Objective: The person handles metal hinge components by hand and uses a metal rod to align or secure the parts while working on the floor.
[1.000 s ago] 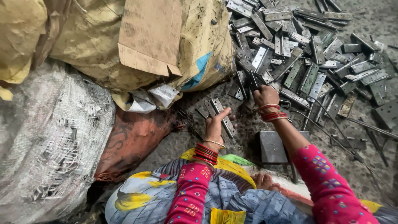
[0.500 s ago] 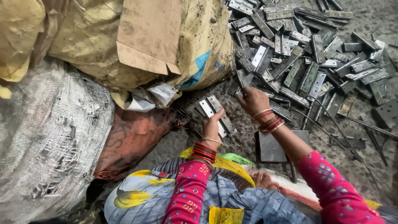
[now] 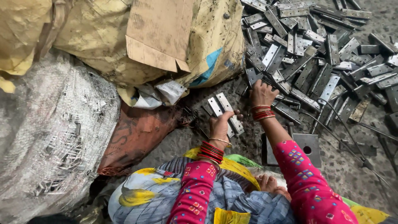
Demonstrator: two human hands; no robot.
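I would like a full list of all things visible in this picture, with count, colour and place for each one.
metal strips in hand: a few, grey, fanned out in the left hand, centre
pile of metal strips: many, grey, upper right on the ground
square metal plate: one, grey with a hole, beside the right forearm
thin rods: several, dark, lower right on the ground
yellow sack: one, dirty yellow, top left
cardboard piece: one, brown, lying on the yellow sack
white woven sack: one, white-grey, left
red-brown sack: one, below the yellow sack
ground: grey, speckled
left hand: holds the strips, red bangles at the wrist
right hand: on the pile, red bangles, pink sleeve
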